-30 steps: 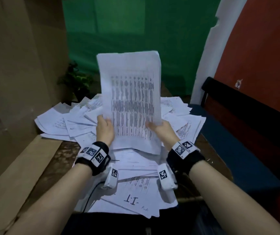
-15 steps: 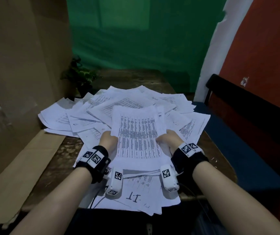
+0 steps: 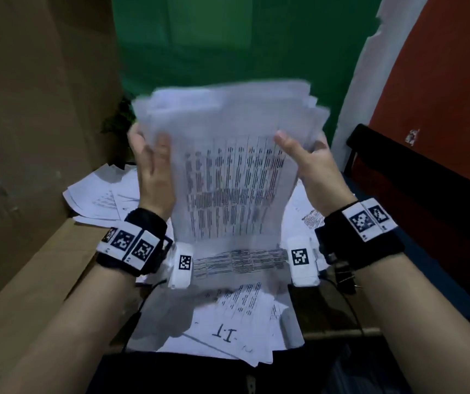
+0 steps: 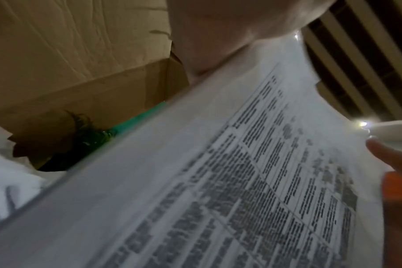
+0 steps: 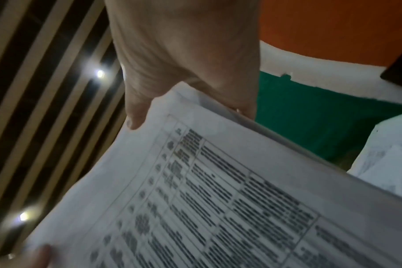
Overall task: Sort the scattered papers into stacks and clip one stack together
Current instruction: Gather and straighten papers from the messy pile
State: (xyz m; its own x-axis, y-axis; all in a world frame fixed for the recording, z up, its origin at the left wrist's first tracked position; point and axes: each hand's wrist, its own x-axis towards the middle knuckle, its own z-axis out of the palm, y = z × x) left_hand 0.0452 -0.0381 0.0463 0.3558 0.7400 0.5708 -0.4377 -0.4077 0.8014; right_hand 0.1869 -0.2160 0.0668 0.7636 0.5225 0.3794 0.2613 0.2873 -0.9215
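two hands, my left hand (image 3: 154, 169) and right hand (image 3: 310, 163), grip one stack of papers (image 3: 228, 166) up above the table. many loose papers (image 3: 100, 194) still lie scattered; nothing is clipped.

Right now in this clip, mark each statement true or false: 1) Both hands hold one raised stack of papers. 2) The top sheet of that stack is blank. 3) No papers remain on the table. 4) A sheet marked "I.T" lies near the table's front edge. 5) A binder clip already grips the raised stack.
1) True: the left hand and right hand grip the sides of the raised stack.
2) False: it carries a printed table.
3) False: loose papers still lie scattered there.
4) True: the I.T sheet lies there.
5) False: no clip shows on the stack; a black clip sits on the table.
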